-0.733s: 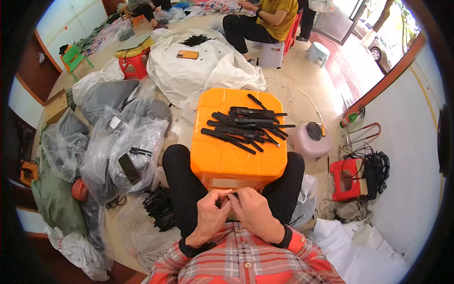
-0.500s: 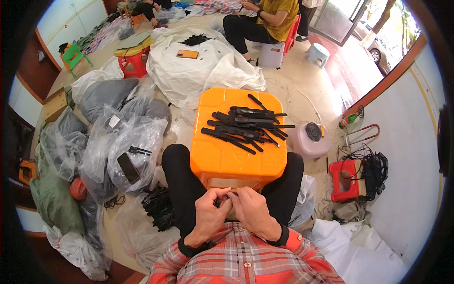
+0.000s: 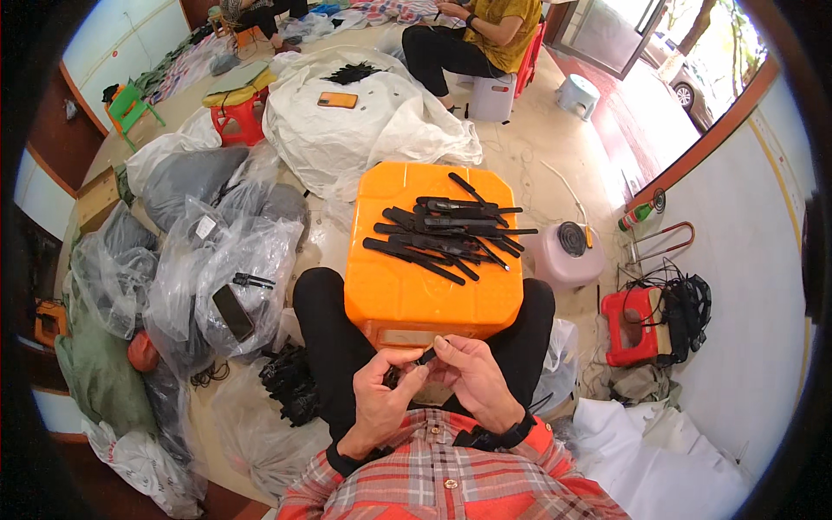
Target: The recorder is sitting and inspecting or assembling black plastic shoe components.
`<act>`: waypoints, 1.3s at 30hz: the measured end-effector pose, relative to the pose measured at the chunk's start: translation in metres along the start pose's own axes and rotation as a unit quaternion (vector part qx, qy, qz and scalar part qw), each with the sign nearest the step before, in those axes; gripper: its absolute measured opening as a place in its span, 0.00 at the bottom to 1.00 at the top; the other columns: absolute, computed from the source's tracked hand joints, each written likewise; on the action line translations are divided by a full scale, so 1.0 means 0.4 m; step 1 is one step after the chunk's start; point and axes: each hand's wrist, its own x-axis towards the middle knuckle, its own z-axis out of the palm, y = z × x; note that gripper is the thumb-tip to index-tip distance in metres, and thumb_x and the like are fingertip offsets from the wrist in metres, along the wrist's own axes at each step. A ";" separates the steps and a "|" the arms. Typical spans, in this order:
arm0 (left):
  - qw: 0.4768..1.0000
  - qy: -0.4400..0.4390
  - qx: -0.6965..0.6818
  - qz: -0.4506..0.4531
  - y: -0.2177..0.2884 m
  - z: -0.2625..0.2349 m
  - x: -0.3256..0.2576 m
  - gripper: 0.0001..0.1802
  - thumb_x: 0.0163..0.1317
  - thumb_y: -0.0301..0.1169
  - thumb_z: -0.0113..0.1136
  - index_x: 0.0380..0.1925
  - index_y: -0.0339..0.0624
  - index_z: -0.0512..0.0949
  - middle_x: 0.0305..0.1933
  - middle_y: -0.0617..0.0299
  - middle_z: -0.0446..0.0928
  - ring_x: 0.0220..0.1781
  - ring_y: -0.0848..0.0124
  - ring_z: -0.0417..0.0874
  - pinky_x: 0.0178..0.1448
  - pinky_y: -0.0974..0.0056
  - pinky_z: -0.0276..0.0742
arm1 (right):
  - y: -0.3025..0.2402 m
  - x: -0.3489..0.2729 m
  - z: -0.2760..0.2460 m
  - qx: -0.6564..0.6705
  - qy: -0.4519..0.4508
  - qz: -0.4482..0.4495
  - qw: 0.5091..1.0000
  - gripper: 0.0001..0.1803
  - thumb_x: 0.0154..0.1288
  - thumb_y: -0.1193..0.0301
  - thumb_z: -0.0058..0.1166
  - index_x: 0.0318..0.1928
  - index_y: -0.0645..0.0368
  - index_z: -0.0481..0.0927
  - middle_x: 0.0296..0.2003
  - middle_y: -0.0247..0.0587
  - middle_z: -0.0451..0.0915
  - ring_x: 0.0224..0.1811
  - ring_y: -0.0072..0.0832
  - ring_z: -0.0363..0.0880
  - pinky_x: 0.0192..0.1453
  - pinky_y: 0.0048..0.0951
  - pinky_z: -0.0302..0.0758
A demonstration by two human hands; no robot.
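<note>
In front of my lap, my left hand (image 3: 383, 394) and my right hand (image 3: 475, 381) are close together, both with fingers pinched. Between their fingertips is a small length of black strip (image 3: 425, 356); most of it is hidden by the fingers. Something dark also shows inside the left palm, too covered to make out. Just beyond the hands stands an orange plastic stool (image 3: 425, 303). Across its top lies a loose pile of black strips (image 3: 446, 234), narrow and flat, several of them crossing one another.
Clear plastic bags of dark goods (image 3: 247, 269) fill the left side, with a black phone (image 3: 233, 313) on them. A heap of black pieces (image 3: 290, 381) lies by my left leg. Right are a pink container (image 3: 568, 260) and red stool (image 3: 628, 325). Another person (image 3: 477, 39) sits ahead.
My right hand has turned and its fingers have opened out a little, so more of the black strip shows between the hands. The pile on the stool looks the same.
</note>
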 end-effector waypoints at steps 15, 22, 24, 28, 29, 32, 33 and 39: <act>0.975 0.002 -0.182 -0.125 -0.048 -0.006 0.003 0.05 0.58 0.22 0.49 0.31 0.35 0.74 0.18 0.70 0.68 0.16 0.87 0.60 0.20 0.78 0.54 | -0.009 0.002 -0.009 -0.103 -0.048 -0.010 0.993 0.13 0.65 0.68 0.48 0.34 0.67 0.76 0.27 0.40 0.79 0.26 0.23 0.78 0.32 0.22 0.76; 0.975 0.012 -0.170 -0.141 -0.046 -0.005 0.003 0.02 0.56 0.22 0.54 0.29 0.35 0.74 0.18 0.72 0.68 0.16 0.87 0.61 0.19 0.79 0.55 | -0.006 -0.002 -0.003 -0.146 -0.038 -0.020 0.988 0.13 0.65 0.67 0.48 0.33 0.67 0.76 0.25 0.38 0.78 0.26 0.22 0.77 0.32 0.21 0.75; 0.974 0.012 -0.175 -0.146 -0.041 -0.005 0.004 0.02 0.56 0.22 0.54 0.29 0.35 0.74 0.19 0.72 0.68 0.16 0.87 0.62 0.19 0.79 0.55 | -0.007 -0.004 -0.001 -0.147 -0.037 -0.022 0.988 0.13 0.65 0.67 0.48 0.33 0.67 0.76 0.25 0.38 0.77 0.26 0.22 0.77 0.32 0.21 0.75; 0.973 0.009 -0.161 -0.166 -0.025 -0.009 0.002 0.02 0.56 0.22 0.55 0.29 0.35 0.74 0.19 0.72 0.68 0.17 0.87 0.62 0.19 0.79 0.55 | -0.011 -0.010 0.008 -0.197 -0.022 -0.028 0.980 0.12 0.65 0.68 0.48 0.32 0.67 0.76 0.25 0.36 0.77 0.26 0.21 0.77 0.30 0.20 0.74; 0.971 0.007 -0.160 -0.177 -0.024 -0.010 0.003 0.02 0.56 0.22 0.55 0.29 0.34 0.74 0.19 0.72 0.68 0.17 0.87 0.62 0.19 0.79 0.55 | -0.013 -0.010 0.009 -0.212 -0.019 -0.030 0.977 0.12 0.65 0.69 0.48 0.32 0.67 0.76 0.25 0.36 0.77 0.26 0.21 0.77 0.30 0.20 0.74; 0.969 0.005 -0.157 -0.189 -0.022 -0.010 0.003 0.02 0.55 0.22 0.56 0.29 0.34 0.75 0.19 0.72 0.68 0.17 0.87 0.62 0.20 0.79 0.55 | -0.012 -0.012 0.008 -0.242 -0.017 -0.053 0.969 0.12 0.64 0.69 0.48 0.31 0.68 0.76 0.25 0.36 0.78 0.25 0.20 0.77 0.29 0.19 0.74; 0.969 0.005 -0.157 -0.189 -0.022 -0.009 0.003 0.02 0.55 0.22 0.56 0.29 0.34 0.75 0.19 0.72 0.68 0.17 0.87 0.62 0.20 0.79 0.55 | -0.011 -0.011 0.007 -0.242 -0.016 -0.054 0.969 0.12 0.64 0.69 0.48 0.31 0.68 0.76 0.25 0.36 0.78 0.25 0.20 0.77 0.29 0.19 0.74; 0.968 -0.014 -0.140 -0.208 0.000 -0.017 0.003 0.04 0.56 0.22 0.56 0.32 0.34 0.76 0.21 0.72 0.69 0.19 0.87 0.63 0.22 0.79 0.56 | -0.007 -0.007 -0.004 -0.351 -0.005 -0.096 0.931 0.13 0.62 0.68 0.51 0.29 0.67 0.77 0.21 0.36 0.78 0.24 0.17 0.76 0.26 0.19 0.72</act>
